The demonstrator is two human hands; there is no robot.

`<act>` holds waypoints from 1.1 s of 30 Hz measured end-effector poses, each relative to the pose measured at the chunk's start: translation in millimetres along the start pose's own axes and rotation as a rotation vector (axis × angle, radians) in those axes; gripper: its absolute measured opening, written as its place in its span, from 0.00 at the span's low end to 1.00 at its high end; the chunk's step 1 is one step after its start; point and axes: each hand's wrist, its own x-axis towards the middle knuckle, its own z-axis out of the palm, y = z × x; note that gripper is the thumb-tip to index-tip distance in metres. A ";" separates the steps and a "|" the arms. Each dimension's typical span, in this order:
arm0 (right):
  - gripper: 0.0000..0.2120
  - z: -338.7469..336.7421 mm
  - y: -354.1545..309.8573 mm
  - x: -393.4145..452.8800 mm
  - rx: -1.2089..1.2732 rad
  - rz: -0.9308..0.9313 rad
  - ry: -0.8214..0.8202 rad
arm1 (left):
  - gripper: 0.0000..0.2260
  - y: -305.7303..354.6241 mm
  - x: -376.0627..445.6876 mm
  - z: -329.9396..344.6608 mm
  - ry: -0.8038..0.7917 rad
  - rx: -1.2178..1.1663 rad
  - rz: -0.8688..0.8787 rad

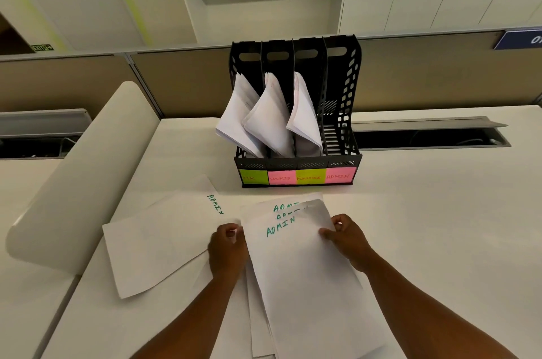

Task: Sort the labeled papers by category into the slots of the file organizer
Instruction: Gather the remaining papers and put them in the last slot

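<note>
While the left hand (pixel 227 244) pinches the left edge of the ADMIN stack (pixel 305 270), the right hand (pixel 347 238) grips its right edge, fingers curled over the top sheet. That stack lies on the white surface (pixel 440 212) just before the black file organizer (pixel 296 112), whose HR, SPORTS and FINANCE slots hold leaning papers; the ADMIN slot (pixel 340 129) on the right holds none. Another ADMIN sheet (pixel 164 241) lies to the left.

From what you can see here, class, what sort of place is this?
Probably an office workstation: a black four-slot file organizer with labelled sticky notes, beige cubicle partitions, and a white desk.
</note>
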 end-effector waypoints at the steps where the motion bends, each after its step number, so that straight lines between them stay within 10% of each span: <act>1: 0.14 -0.2 -0.4 0.4 0.000 0.007 0.020 | 0.12 -4.7 2.0 -4.1 0.066 0.146 0.034; 6: 0.16 -1.4 1.3 1.2 0.014 0.045 0.065 | 0.23 -22.2 6.9 -19.4 0.047 0.474 -0.109; 15: 0.07 5.0 0.4 -0.9 0.016 0.138 0.099 | 0.18 -10.3 4.2 -6.2 -0.132 0.026 -0.101; 24: 0.29 13.1 -8.4 -1.1 -0.011 0.071 0.000 | 0.08 12.4 5.9 0.4 -0.364 -0.287 -0.171; 33: 0.21 12.2 -5.1 1.1 -0.040 0.038 0.022 | 0.12 -20.1 26.8 -47.1 0.150 0.328 0.104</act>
